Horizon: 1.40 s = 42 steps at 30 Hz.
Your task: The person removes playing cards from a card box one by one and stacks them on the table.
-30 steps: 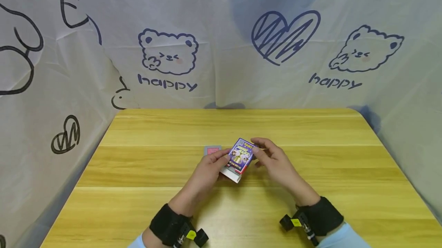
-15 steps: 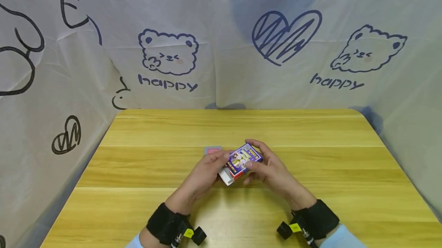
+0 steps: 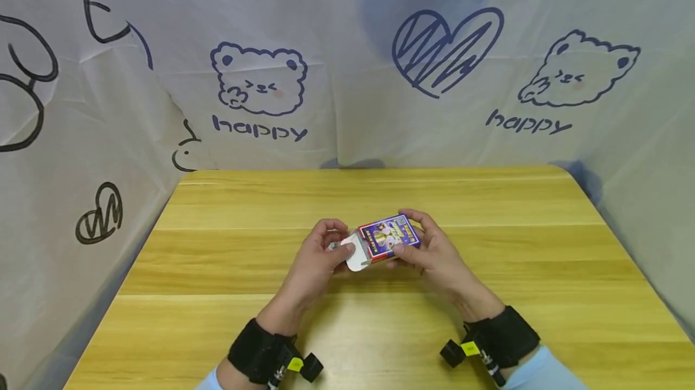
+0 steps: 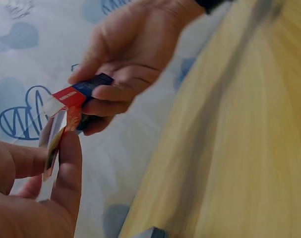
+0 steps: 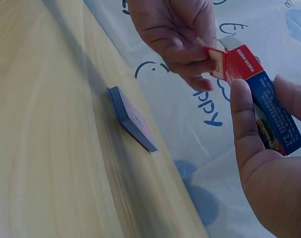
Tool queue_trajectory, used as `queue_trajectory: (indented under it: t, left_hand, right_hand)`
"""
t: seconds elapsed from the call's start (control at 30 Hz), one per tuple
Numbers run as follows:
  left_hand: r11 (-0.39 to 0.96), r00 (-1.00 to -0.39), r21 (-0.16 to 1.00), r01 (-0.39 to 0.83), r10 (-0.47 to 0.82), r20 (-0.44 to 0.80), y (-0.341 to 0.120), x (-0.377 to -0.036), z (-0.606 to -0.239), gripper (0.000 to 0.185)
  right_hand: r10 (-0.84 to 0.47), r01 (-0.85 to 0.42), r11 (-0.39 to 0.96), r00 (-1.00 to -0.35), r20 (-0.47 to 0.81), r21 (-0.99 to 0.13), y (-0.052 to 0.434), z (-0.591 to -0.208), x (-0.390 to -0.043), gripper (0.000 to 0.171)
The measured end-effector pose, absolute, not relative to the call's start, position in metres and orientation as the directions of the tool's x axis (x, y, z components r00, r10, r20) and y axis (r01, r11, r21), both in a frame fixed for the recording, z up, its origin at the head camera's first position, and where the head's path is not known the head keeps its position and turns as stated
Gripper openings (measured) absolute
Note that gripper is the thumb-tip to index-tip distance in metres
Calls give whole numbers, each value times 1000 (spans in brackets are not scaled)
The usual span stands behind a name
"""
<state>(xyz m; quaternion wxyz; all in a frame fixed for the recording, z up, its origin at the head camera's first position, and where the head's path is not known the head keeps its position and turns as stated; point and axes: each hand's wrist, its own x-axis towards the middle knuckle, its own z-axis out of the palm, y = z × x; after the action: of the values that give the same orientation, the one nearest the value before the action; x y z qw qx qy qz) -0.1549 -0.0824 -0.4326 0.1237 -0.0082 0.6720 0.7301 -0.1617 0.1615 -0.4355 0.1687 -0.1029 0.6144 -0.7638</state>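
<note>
Now turned level, flap swung out: box (image 3: 390, 236) gripped by right hand (image 3: 434, 254), flap (image 3: 355, 254) pinched by left fingers (image 3: 339, 251). Light, thin, crushable; best held by edges.

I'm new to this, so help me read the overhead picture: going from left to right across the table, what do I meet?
Left hand → white open flap → purple card box → right hand. The deck of cards behind the left hand is mostly hidden there.
</note>
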Motion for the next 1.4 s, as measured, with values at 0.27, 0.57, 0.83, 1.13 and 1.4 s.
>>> queue_trajectory:
  t: [0.27, 0.57, 0.83, 1.13, 1.4]
  left_hand:
    - [210, -981, 974, -82, 154, -116, -86, -152, -433, 10]
    - [141, -928, 967, -213, 281, -245, -86, -152, -433, 30]
    - [13, -918, 967, -254, 312, -245, -84, -152, -436, 22]
    - [9, -935, 964, -267, 238, -262, -82, -152, -437, 21]
    - [63, -945, 971, -232, 221, -240, -80, -149, -437, 22]
  right_hand:
    - [-373, 134, -181, -926, -58, -974, 161, -435, -161, 73]
    - [-407, 139, -208, -912, -43, -968, 159, -436, -159, 75]
    - [-457, 137, -204, -889, -29, -969, 158, -437, -157, 76]
    - [-492, 138, -154, -869, -45, -978, 155, -437, -156, 84]
    - [-487, 115, -105, -872, -50, -988, 156, -441, -157, 83]
